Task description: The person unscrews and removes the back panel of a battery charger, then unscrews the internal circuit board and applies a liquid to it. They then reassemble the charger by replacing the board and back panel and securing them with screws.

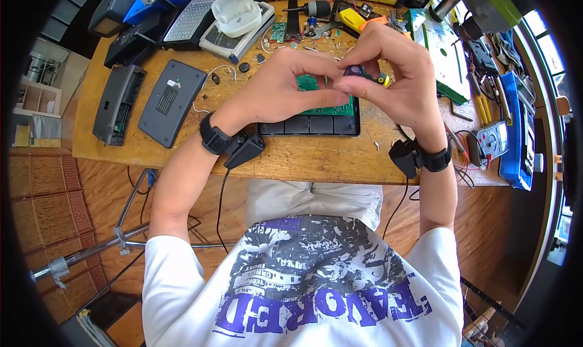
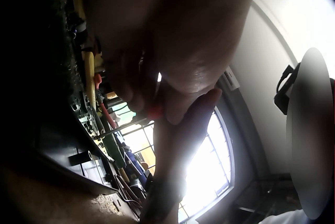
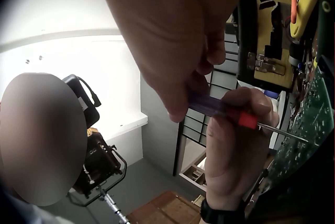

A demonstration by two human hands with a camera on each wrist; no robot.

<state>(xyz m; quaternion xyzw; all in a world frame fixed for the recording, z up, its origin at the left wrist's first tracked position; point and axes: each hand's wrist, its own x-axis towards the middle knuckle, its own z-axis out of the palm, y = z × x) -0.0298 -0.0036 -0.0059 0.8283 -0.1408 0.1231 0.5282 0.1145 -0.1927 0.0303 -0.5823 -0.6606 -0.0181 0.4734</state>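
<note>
A screwdriver (image 3: 207,105) with a purple handle and a red collar points down at a green circuit board (image 1: 341,109). Thumb and fingers of my right hand (image 1: 401,73) pinch the back end of its handle. Lower down, the fingers of my left hand (image 1: 273,89) hold it round the red collar (image 3: 247,119). The thin metal shaft (image 3: 282,132) reaches to the board's surface in the right wrist view. Under the board lies a black plastic housing (image 1: 303,127), partly covered by my left hand. In the left wrist view the hands are dark against a bright window.
To the left lie a dark grey cover (image 1: 173,101) and a grey device housing (image 1: 118,107). A white plastic box (image 1: 235,16) sits on a device behind. Small parts and tools are scattered at the back. A multimeter (image 1: 492,140) and pliers stand right, near a green-edged board (image 1: 440,55).
</note>
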